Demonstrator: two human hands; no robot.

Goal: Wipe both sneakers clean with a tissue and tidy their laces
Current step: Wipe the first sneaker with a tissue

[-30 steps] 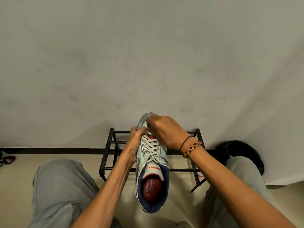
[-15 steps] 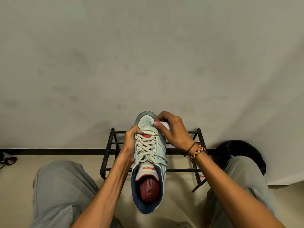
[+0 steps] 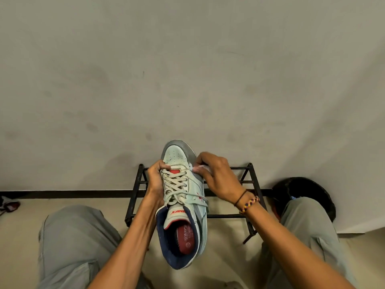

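Observation:
One pale mint sneaker [image 3: 181, 205] with a grey toe cap, navy collar and red insole is held up in front of me, toe pointing away. My left hand [image 3: 155, 180] grips its left side by the beige laces [image 3: 176, 186]. My right hand [image 3: 216, 176] presses a small white tissue [image 3: 201, 168] against the shoe's right side near the toe. The second sneaker is not in sight.
A low black metal shoe rack [image 3: 245, 180] stands against the wall behind the sneaker. A dark round object [image 3: 302, 190] sits to its right by my right knee. My knees in grey trousers [image 3: 70, 236] flank the shoe. A small item [image 3: 9, 205] lies at far left.
My right hand with the tissue has slid from the toe top down the sneaker's right side. The sneaker has turned slightly, showing more of its right flank.

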